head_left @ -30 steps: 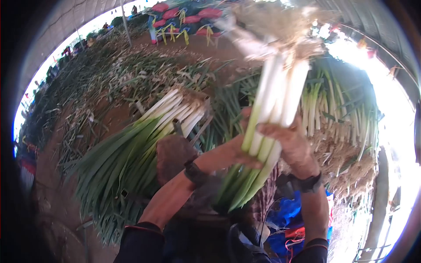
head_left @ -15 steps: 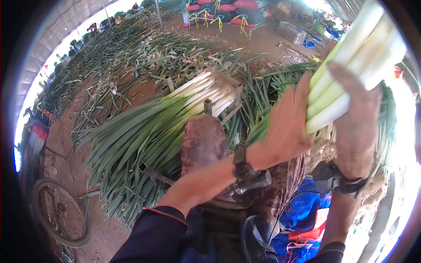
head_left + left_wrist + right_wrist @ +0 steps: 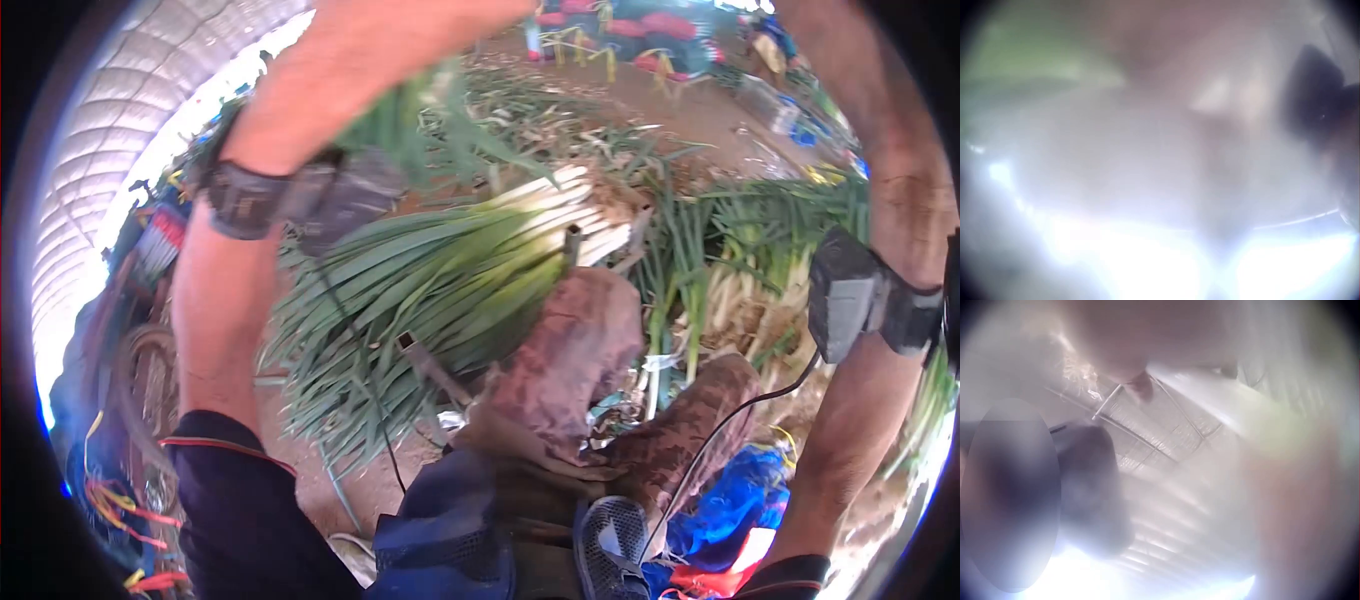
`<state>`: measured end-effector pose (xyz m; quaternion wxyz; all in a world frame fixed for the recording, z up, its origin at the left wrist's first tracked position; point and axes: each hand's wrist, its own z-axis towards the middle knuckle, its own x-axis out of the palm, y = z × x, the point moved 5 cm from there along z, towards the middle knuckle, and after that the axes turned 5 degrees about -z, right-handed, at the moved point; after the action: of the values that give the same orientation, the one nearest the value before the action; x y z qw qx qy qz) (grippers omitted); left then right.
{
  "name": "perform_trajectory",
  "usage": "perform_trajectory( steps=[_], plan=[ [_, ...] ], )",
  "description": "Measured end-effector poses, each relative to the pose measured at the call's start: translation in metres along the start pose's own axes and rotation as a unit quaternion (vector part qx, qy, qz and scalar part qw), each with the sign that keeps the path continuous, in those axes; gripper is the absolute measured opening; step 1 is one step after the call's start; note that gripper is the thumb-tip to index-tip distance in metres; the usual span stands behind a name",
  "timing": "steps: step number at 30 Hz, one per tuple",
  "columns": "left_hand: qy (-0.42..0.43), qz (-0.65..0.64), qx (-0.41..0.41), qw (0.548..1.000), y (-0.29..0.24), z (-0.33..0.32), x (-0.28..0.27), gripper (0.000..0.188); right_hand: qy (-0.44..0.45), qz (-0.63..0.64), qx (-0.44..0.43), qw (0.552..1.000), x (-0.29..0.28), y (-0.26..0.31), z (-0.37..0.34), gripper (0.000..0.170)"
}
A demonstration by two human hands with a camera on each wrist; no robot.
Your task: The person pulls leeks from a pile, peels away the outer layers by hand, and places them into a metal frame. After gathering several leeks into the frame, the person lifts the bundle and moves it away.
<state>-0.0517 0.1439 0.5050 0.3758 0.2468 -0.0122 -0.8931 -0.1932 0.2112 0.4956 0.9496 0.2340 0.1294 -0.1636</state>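
Observation:
Both hands are outside the head view, above its top edge. In the left wrist view my left hand (image 3: 1172, 37) is a blur across leeks, with green (image 3: 1041, 59) on one side and a pale patch on the other. My right hand (image 3: 1154, 331) in the right wrist view grips the same bundle, whose white stalk (image 3: 1210, 397) shows beside a fingertip. Leaves (image 3: 425, 125) hang below the raised left forearm in the head view. A big leek pile (image 3: 450, 260) lies left of the knees, white ends to the right.
Metal posts (image 3: 425, 360) stand beside the pile. More leeks (image 3: 750, 250) lie to the right, and blue and red bags (image 3: 735, 500) near the right shoe (image 3: 610, 545). A wheel (image 3: 150, 400) is at the left; packed bundles (image 3: 640, 40) are at the back.
Both arms have gone up, carrying the held bundle from the upper right mostly out of the head view; its leaves now show at the upper left. The head view has shifted leftward.

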Motion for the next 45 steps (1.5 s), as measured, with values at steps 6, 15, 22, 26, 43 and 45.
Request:
perform_trajectory(
  steps=[6,15,22,26,43,45],
  plan=[
    [-0.009,0.135,0.228,0.964,0.087,-0.052,-0.065,0.051,0.099,0.073,0.196,0.973,-0.021,-0.208,-0.046,0.069],
    [0.489,0.174,-0.218,0.826,0.173,-0.231,0.053,0.069,0.040,0.141,0.557,0.818,-0.031,-0.369,-0.232,0.064],
    [0.621,0.036,-0.262,0.738,0.116,-0.312,0.268,0.065,0.127,0.098,0.619,0.769,0.037,-0.425,-0.336,0.065],
    [0.612,0.070,-0.267,0.741,0.101,-0.331,0.373,0.069,0.176,0.073,0.623,0.759,0.088,-0.464,-0.357,0.055],
    [0.678,-0.080,-0.058,0.728,0.108,-0.343,0.342,0.082,0.241,-0.287,0.307,0.875,0.228,-0.557,-0.274,0.066],
    [0.685,-0.101,-0.034,0.720,0.109,-0.354,0.343,0.074,0.243,-0.278,0.313,0.875,0.233,-0.556,-0.271,0.069]
  ],
)
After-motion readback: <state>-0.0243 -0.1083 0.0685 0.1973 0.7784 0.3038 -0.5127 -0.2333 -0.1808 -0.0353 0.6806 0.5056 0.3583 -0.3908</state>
